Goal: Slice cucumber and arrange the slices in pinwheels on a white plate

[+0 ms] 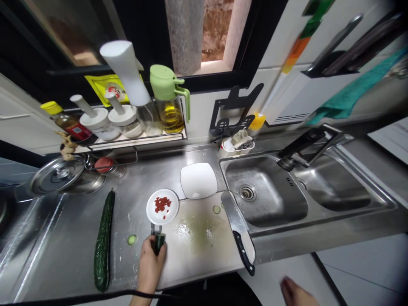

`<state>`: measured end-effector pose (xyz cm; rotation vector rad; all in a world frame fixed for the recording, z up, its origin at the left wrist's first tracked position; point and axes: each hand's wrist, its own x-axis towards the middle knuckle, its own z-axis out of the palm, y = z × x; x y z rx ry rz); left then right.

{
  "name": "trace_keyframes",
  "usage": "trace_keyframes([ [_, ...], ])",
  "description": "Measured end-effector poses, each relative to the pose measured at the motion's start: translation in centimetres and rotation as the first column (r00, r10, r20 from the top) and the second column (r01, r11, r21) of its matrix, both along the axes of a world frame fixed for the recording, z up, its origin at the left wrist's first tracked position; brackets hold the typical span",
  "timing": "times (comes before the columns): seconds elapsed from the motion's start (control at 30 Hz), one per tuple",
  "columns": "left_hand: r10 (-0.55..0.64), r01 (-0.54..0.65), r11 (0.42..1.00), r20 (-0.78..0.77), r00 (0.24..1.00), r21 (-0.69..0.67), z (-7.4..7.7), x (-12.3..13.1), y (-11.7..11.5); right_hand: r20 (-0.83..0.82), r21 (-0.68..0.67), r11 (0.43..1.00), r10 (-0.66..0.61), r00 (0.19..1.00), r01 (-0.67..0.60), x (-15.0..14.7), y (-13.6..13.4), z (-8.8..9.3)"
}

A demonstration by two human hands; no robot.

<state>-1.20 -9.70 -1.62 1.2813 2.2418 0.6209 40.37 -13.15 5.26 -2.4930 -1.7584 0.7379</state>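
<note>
My left hand [151, 257] is closed round a short cut piece of cucumber [160, 242] at the left edge of the cutting board [181, 267]. At the lower right, away from the counter, my right hand [296, 292] is blurred and partly out of view, so its fingers are unclear. A kitchen knife [237, 225] with a black handle lies along the board's right side. Thin cucumber slices rest on the board [216, 209] and on the steel counter [131, 239]. Above my left hand stands a small white plate [149, 212] of chopped red bits. A whole cucumber [103, 246] lies farther left.
A white square dish [199, 180] sits behind the board. To the right is a double steel sink [264, 191] with a black faucet [299, 146]. Along the wall a rack [137, 142] carries seasoning jars and a green-topped oil bottle [170, 100]. A lidded pot [63, 176] stands left.
</note>
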Motion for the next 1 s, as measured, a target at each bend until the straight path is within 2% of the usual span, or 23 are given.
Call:
trace_keyframes([
  [0.1,-0.114,0.103,0.993,0.205,0.972,0.066,0.3,2.4,0.7,-0.092,0.061,0.989,0.142,0.986,-0.137,-3.4,3.7,-2.0],
  [0.17,-0.245,0.223,0.969,0.311,0.918,0.105,0.6,4.7,1.4,-0.058,0.141,0.974,0.189,0.98,-0.18,-5.9,5.9,-2.8],
  [0.27,-0.388,0.351,0.922,0.366,0.846,0.165,0.8,8.0,2.5,0.022,0.093,0.976,0.195,0.98,-0.197,-8.6,8.3,-3.3],
  [0.33,-0.442,0.398,0.897,0.336,0.832,0.193,0.8,9.5,3.2,0.072,0.038,0.982,0.183,0.981,-0.186,-9.3,8.9,-3.6],
  [0.5,-0.546,0.506,0.829,0.156,0.823,0.237,0.4,10.4,3.7,0.058,0.057,0.991,0.119,0.991,-0.122,-9.2,8.5,-4.7],
  [0.63,-0.568,0.542,0.794,0.018,0.823,0.274,0.2,10.5,3.4,-0.063,0.184,0.983,-0.018,0.998,0.029,-8.2,7.6,-5.1],
  [0.73,-0.557,0.538,0.795,-0.015,0.831,0.282,0.0,10.9,3.3,-0.154,0.288,0.955,-0.025,0.988,0.069,-7.5,6.9,-4.4],
  [0.87,-0.578,0.559,0.775,-0.029,0.816,0.293,-0.8,11.4,3.2,-0.251,0.261,0.965,0.08,0.965,-0.012,-7.9,6.2,-2.7],
  [1.0,-0.561,0.542,0.781,-0.035,0.827,0.311,-1.6,11.5,3.3,-0.329,0.067,0.98,0.2,0.923,-0.188,-9.4,6.3,-1.5],
])
